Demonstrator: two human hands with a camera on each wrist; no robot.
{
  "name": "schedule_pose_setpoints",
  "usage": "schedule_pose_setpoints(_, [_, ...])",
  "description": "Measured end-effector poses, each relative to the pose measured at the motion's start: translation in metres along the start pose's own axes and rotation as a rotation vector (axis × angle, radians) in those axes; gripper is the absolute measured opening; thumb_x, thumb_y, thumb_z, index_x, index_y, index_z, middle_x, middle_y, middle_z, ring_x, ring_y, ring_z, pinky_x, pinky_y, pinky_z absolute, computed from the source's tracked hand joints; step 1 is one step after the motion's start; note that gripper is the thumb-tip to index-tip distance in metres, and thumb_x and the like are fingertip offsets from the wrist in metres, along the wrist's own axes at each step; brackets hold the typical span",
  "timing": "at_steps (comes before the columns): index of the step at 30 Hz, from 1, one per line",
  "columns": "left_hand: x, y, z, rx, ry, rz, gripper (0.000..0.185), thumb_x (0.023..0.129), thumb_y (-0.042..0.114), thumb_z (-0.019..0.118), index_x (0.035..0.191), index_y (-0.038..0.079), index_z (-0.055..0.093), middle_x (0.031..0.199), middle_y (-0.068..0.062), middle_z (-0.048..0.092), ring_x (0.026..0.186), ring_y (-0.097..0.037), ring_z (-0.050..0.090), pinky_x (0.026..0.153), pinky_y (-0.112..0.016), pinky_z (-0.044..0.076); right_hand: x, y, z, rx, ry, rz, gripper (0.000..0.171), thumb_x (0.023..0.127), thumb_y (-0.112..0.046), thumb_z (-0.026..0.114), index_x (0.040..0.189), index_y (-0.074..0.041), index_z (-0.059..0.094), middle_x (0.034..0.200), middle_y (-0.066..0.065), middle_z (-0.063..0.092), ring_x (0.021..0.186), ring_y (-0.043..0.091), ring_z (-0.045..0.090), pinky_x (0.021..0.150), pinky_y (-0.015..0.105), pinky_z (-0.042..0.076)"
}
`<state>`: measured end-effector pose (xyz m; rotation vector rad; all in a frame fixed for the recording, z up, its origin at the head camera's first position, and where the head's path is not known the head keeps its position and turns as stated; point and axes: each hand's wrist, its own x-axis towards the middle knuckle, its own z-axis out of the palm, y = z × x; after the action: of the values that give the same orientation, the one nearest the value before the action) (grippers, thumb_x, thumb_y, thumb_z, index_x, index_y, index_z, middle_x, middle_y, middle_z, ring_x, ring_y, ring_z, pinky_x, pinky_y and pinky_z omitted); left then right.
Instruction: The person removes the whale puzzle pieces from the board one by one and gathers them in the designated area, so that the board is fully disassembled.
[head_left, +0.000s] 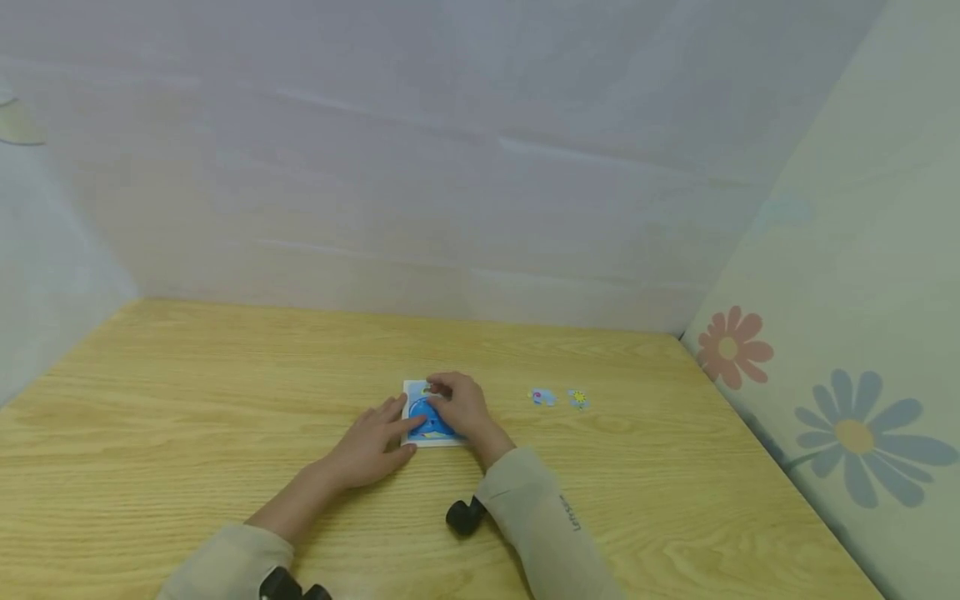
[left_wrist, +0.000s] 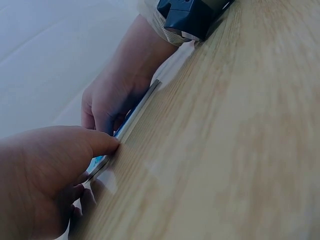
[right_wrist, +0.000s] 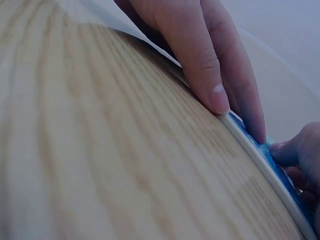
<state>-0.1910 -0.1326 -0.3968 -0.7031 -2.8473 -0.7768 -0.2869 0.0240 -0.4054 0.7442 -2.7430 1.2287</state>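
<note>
A small white-edged puzzle board with a blue sea-creature picture lies flat on the wooden table. My left hand steadies it from the left, its index finger stretched onto the picture and its thumb at the near edge. In the right wrist view the left thumb touches the board's rim. Over the far right part, my right hand bends its fingers down and seems to pinch a small puzzle piece, mostly hidden by the fingers. In the left wrist view the right hand reaches down onto the board.
To the right of the board lie two loose puzzle pieces, one light blue with pink and one with a yellow sun-like shape. A pale cloth wall stands behind the wooden table. A flower-printed panel borders its right side.
</note>
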Motion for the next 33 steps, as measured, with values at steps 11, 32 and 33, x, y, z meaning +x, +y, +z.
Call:
schedule_pose_setpoints(11, [-0.001, -0.003, 0.002, -0.011, 0.007, 0.003, 0.042, 0.085, 0.021, 0.053, 0.123, 0.004, 0.048, 0.133, -0.026, 0.025, 0.121, -0.042, 0.019, 0.093, -0.056, 0.016, -0.001, 0.000, 0.005, -0.092, 0.056, -0.038, 0.024, 0.080, -0.010, 0.062, 0.104, -0.006, 0.063, 0.083, -0.002, 0.059, 0.079, 0.012, 0.053, 0.072, 0.024, 0.043])
schedule_pose_setpoints(32, [0.000, -0.002, 0.003, -0.001, 0.006, -0.015, 0.043, 0.085, 0.023, 0.053, 0.124, 0.006, 0.048, 0.134, -0.025, 0.025, 0.122, -0.041, 0.019, 0.094, -0.055, 0.015, 0.003, 0.001, -0.010, 0.137, -0.002, 0.098, 0.027, 0.083, -0.008, 0.057, 0.110, -0.006, 0.060, 0.089, -0.001, 0.060, 0.085, 0.013, 0.054, 0.077, 0.027, 0.043])
schedule_pose_setpoints(33, [0.000, -0.002, 0.003, -0.002, 0.007, -0.015, 0.043, 0.085, 0.023, 0.053, 0.124, 0.006, 0.048, 0.134, -0.026, 0.024, 0.122, -0.041, 0.019, 0.093, -0.055, 0.015, 0.003, 0.000, -0.011, 0.148, -0.007, 0.112, 0.027, 0.083, -0.008, 0.057, 0.110, -0.006, 0.060, 0.090, -0.001, 0.060, 0.086, 0.013, 0.054, 0.077, 0.027, 0.043])
